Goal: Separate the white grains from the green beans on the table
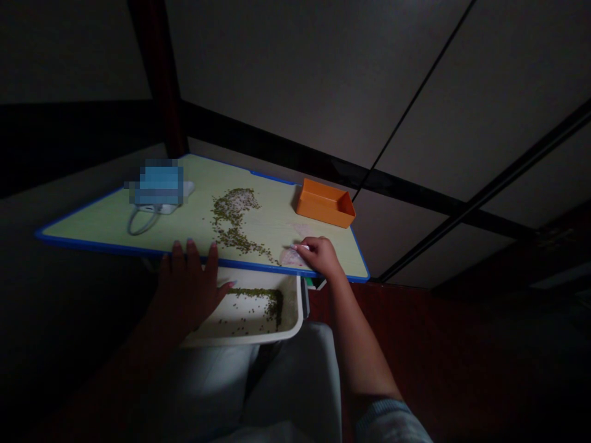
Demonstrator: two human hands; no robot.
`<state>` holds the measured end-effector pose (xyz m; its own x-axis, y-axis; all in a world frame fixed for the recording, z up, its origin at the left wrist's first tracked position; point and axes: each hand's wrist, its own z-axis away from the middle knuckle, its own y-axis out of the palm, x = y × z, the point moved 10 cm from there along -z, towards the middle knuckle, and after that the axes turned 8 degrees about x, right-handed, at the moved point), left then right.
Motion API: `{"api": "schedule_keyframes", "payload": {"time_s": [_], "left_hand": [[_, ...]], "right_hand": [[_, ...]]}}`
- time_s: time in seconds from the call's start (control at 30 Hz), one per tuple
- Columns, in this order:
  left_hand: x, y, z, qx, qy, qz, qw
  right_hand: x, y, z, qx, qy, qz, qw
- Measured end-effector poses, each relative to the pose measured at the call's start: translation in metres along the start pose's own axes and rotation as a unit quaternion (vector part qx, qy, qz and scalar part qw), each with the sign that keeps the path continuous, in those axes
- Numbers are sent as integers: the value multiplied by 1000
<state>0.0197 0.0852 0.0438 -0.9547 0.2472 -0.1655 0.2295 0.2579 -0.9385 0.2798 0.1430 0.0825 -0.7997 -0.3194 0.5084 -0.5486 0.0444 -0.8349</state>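
Observation:
My left hand (191,289) lies open over the table's near blue edge, fingers spread and fingertips on the rim. My right hand (321,253) is closed in a pinch low over the table at the right; something small and whitish shows at its fingertips, too small to name. Just under and beside those fingers is a pale patch (292,258) of whitish grains, partly hidden. To its left, a curved trail of small green grains (231,237) leads up to a heap of mixed green and whitish grains (237,200).
An orange open box (323,206) stands at the table's far right. A blurred blue object with a white base and grey cable (132,224) sits at the left. Below the near edge, a white tub (258,338) holds green grains, above my lap. Cabinet panels rise behind.

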Motion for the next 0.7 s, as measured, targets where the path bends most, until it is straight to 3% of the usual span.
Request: {"api": "schedule_keyframes", "payload": {"time_s": [0.53,0.7], "left_hand": [[0,2,0,-2,-4,1,1000],[1,3,0,1,-8,4,1000]], "right_hand": [[0,-3,-3,-24,52,145,988],[3,-2,-2,-34,30,153,987]]}}
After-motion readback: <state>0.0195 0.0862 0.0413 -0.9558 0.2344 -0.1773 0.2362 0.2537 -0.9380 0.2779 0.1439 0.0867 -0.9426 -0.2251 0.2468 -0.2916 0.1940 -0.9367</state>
